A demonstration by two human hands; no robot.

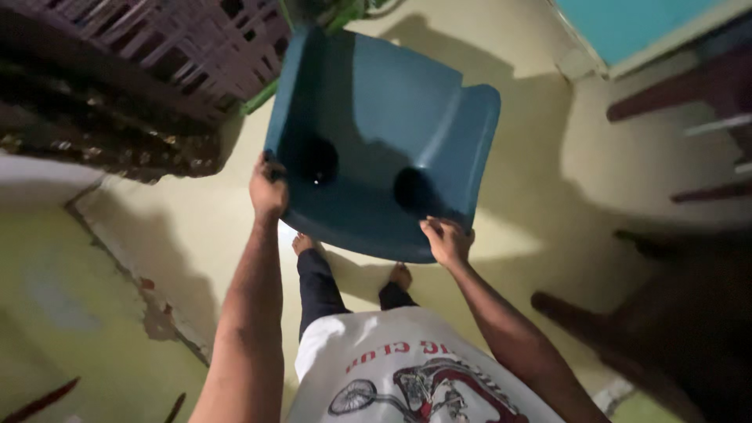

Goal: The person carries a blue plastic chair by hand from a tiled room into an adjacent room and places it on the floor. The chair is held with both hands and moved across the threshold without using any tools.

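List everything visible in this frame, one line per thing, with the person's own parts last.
plastic chair: one, blue, held up at centre, seat facing the camera
crate: one, dark slatted, top left
floor: pale yellow, below the chair
wooden furniture: dark brown, right edge
door: teal, top right
left hand: fingers gripping the chair's left edge
right hand: fingers gripping the chair's lower edge
feet: two, bare, on the floor

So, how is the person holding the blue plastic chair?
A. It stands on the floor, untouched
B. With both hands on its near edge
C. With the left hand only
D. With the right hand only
B: the left hand and the right hand both grip the near edge of the blue plastic chair.
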